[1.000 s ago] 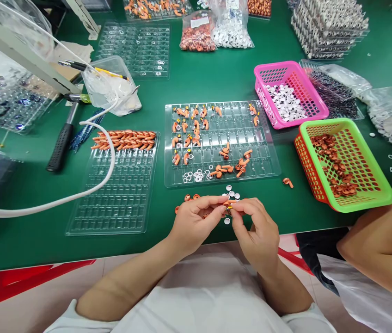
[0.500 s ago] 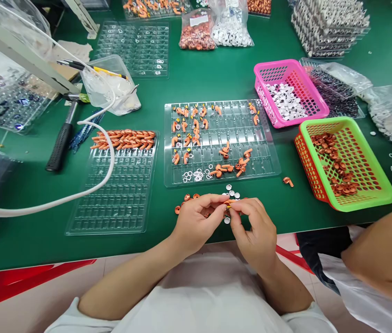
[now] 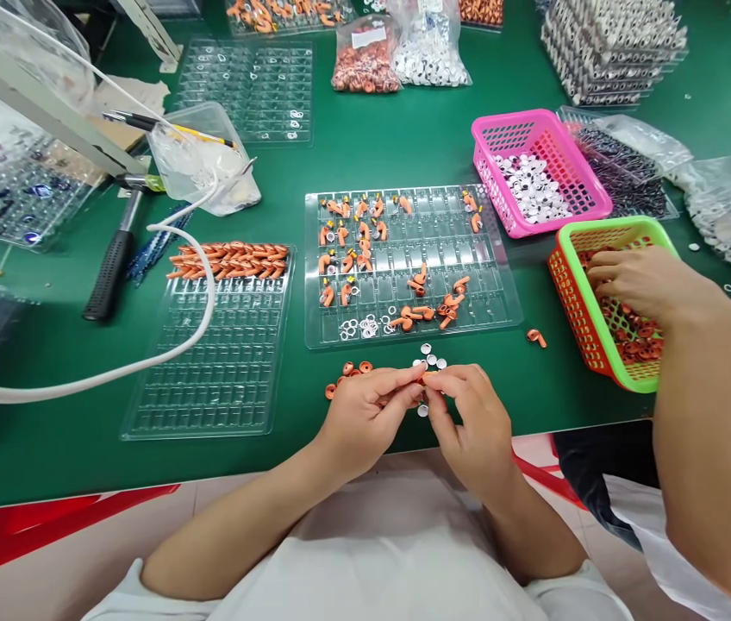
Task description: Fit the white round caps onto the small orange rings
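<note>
My left hand [image 3: 360, 421] and my right hand [image 3: 474, 421] meet fingertip to fingertip near the table's front edge. Between them they pinch a small orange earbud shell [image 3: 428, 377], mostly covered by the fingers. Loose round orange caps [image 3: 348, 369] lie just beyond my left hand, and white discs [image 3: 431, 360] lie around the fingertips. Beyond the hands is a clear plastic tray [image 3: 495, 297] with orange earbud shells [image 3: 421, 313] and white rings [image 3: 369, 326] in it. One single orange earbud shell [image 3: 536, 337] rests on the table to the right.
Another person's hand [image 3: 643, 280] reaches into the green basket [image 3: 646, 379] of orange caps. A pink basket [image 3: 514, 226] holds white discs. At left are a second tray [image 3: 203, 371], a white cable [image 3: 203, 310] and a hammer [image 3: 113, 267]. Filled bags [image 3: 365, 60] stand behind.
The other person's hand has come in from the right and into the green basket. My hands stay nearly in place, with small finger movements on the earbud shell.
</note>
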